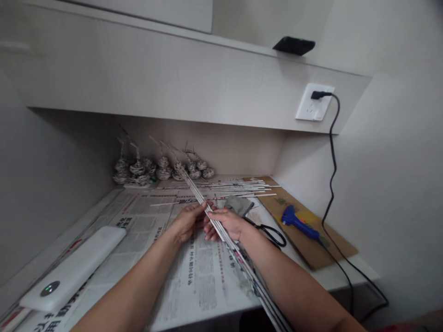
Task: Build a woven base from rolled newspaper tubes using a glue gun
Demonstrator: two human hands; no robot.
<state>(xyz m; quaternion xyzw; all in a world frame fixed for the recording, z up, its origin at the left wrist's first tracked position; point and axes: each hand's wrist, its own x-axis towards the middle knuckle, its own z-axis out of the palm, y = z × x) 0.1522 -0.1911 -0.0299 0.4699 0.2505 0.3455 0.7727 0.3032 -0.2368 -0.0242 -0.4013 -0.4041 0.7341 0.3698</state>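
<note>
A bundle of long, thin rolled-paper sticks (pixel 221 231) runs slantwise from the back of the table down past its front edge. My left hand (pixel 191 220) closes around it from the left, thumb on top. Just to the right, my right hand (pixel 226 223) grips the same bundle, its thumb lying across the sticks. The undersides of both hands' fingers are partly hidden. Beyond them, more paper sticks (pixel 238 186) lie flat across the newspaper (pixel 204 272). Black-handled scissors (pixel 273 235) and a grey cloth-like piece (pixel 238 205) rest beside my right hand.
Several woven gourd-shaped pieces (pixel 137 170) stand along the back wall. A white oblong device (pixel 74 269) lies at left. On the cardboard (pixel 308 249) at right is a blue glue gun (pixel 300 223); a black cable (pixel 332 170) hangs from the wall socket (pixel 308 110). A dark phone-like object (pixel 294 45) sits on the shelf.
</note>
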